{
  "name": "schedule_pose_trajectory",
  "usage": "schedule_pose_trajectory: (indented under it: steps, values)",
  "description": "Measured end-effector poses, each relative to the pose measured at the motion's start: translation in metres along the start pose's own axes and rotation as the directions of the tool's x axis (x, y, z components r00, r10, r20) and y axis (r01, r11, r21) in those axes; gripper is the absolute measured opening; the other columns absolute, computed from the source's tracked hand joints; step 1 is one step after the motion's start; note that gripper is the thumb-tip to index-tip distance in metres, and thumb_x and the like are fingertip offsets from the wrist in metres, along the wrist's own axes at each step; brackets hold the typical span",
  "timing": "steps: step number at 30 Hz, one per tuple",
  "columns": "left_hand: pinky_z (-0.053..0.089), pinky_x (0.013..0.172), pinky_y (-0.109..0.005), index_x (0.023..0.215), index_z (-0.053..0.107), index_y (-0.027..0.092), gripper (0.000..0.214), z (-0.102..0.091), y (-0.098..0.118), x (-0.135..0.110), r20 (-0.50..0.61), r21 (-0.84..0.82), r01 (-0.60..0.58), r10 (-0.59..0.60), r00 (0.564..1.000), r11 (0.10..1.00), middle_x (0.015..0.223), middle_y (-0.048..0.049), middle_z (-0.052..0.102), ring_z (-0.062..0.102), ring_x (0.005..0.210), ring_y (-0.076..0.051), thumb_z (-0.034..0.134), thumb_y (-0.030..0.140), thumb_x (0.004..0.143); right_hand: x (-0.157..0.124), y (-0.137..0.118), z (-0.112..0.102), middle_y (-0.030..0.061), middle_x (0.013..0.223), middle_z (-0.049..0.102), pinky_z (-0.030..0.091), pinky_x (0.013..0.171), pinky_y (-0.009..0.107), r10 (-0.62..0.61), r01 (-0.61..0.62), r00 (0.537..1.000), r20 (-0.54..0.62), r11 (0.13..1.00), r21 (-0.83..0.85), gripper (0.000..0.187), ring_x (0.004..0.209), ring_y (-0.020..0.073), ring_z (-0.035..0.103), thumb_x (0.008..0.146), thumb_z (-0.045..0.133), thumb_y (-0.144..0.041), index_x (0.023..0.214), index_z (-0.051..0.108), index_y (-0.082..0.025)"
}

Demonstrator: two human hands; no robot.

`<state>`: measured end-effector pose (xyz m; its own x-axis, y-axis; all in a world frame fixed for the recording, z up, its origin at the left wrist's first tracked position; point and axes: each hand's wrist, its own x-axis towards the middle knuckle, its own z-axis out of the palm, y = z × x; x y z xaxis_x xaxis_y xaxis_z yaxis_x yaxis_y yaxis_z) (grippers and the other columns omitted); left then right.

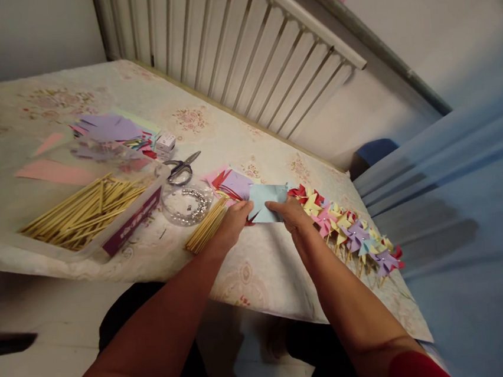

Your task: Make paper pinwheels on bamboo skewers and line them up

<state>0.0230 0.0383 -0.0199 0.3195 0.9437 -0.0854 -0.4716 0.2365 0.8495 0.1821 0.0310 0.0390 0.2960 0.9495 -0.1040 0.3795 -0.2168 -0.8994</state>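
Both my hands hold a light blue paper square (267,200) just above the table. My left hand (232,222) pinches its left edge and my right hand (290,213) pinches its right edge. Under and behind the square lies a small pile of cut papers (232,183) in purple, pink and red. A short bundle of wooden sticks (206,231) lies just left of my left hand. To the right of my right hand, a row of finished paper pinwheels (349,232) runs along the table's edge.
A clear plastic box of wooden sticks (85,211) stands at the left. A round clear dish of pins (187,203), scissors (182,167) and a heap of coloured paper (110,131) sit behind. A white slatted frame (238,53) leans at the table's back. Blue fabric (467,209) is at right.
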Motion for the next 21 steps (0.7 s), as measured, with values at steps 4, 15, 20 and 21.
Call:
schedule_pose_trajectory:
  steps: [4,15,20,21]
  values:
    - [0.051,0.060,-0.026,0.078,0.060,0.017,0.023,0.002,0.005,-0.001,-0.010,-0.016,0.081,-0.082,0.997,0.997,0.072,-0.0020,0.061,0.057,0.066,-0.015,0.062,0.039,0.080,0.000,-0.003,0.000,0.0035,0.077,0.073,0.055,0.069,0.035,-0.014,0.015,1.000,-0.022,0.999,0.032,0.036,0.074,0.0231,0.068,0.057,0.078,-0.039,0.086,0.068,-0.019]
    - [0.050,0.060,-0.025,0.080,0.059,0.016,0.027,0.002,0.011,-0.004,-0.023,-0.018,0.072,-0.072,0.997,0.997,0.076,-0.0040,0.065,0.061,0.066,-0.014,0.063,0.042,0.080,-0.012,-0.023,-0.002,0.0026,0.073,0.069,0.051,0.066,0.031,-0.011,0.011,0.996,-0.084,1.000,-0.002,0.032,0.071,0.0209,0.062,0.055,0.077,-0.038,0.078,0.065,-0.018]
    - [0.051,0.061,-0.026,0.085,0.054,0.016,0.024,0.003,0.014,-0.003,-0.080,-0.081,0.057,-0.063,0.995,0.995,0.079,-0.0036,0.065,0.062,0.063,-0.012,0.065,0.037,0.079,-0.011,-0.024,-0.003,0.0018,0.072,0.067,0.048,0.064,0.030,-0.004,0.005,0.997,-0.077,1.000,0.011,0.029,0.067,0.0188,0.059,0.056,0.076,-0.037,0.076,0.065,-0.019]
    - [0.051,0.062,-0.026,0.087,0.053,0.016,0.023,0.004,0.014,-0.002,-0.090,-0.089,0.050,-0.058,0.994,0.995,0.080,-0.0035,0.066,0.062,0.063,-0.012,0.065,0.035,0.079,-0.011,-0.024,-0.004,0.0020,0.072,0.067,0.048,0.063,0.030,-0.008,0.008,0.997,-0.078,1.000,0.009,0.028,0.066,0.0189,0.058,0.057,0.076,-0.037,0.076,0.065,-0.020]
